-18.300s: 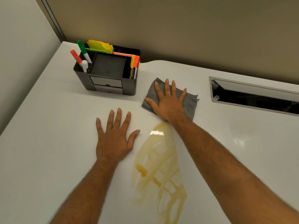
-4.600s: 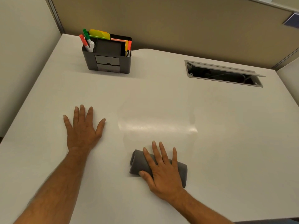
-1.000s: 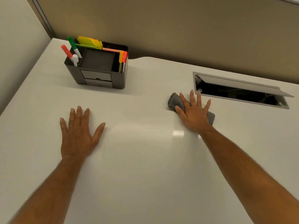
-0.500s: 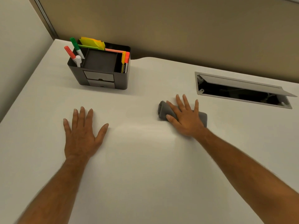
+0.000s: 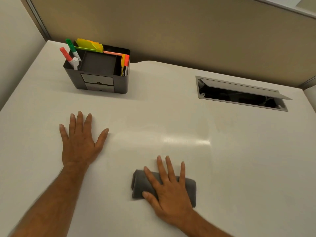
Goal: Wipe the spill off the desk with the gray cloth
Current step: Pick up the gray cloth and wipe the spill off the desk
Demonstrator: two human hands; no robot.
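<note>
The gray cloth (image 5: pixel 139 185), bunched into a thick fold, lies on the white desk (image 5: pixel 239 159) near its front edge. My right hand (image 5: pixel 168 189) presses flat on top of the cloth with fingers spread, covering its middle. My left hand (image 5: pixel 79 141) rests palm-down on the bare desk to the left, fingers apart, holding nothing. No yellow liquid shows on the desk; a faint shiny sheen (image 5: pixel 171 139) marks the surface between the hands and beyond.
A black desk organizer (image 5: pixel 97 82) with markers and sticky notes stands at the back left. An open cable hatch (image 5: pixel 239 95) is set into the desk at the back right. A tan partition wall (image 5: pixel 171 28) rises behind the desk.
My right hand has dragged the cloth from beside the cable hatch back toward the desk's front edge. My left hand has stayed flat in place. The yellow spill seen earlier is gone.
</note>
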